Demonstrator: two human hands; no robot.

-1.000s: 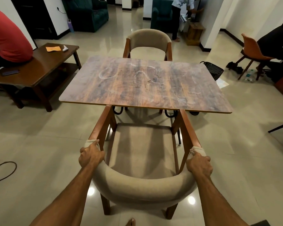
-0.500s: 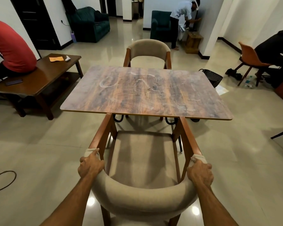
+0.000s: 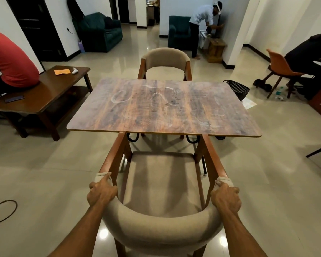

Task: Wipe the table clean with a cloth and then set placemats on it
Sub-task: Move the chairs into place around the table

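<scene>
Head view: the left grip [image 3: 101,193] and right grip [image 3: 225,198] are each clamped on the curved back of the chair [image 3: 161,227], where its padding meets the wooden arms, whose front ends run up to the near edge of the counter [image 3: 174,115]. The counter carries white smears [image 3: 119,98] and is not yet wiped; no cloth or placemat is in view. A push forward may knock the arms against the counter edge and jolt it, since little clearance shows between them.

A home living room: sofa [image 3: 100,32], coffee table [image 3: 50,93], dining table [image 3: 163,106], chairs.
</scene>
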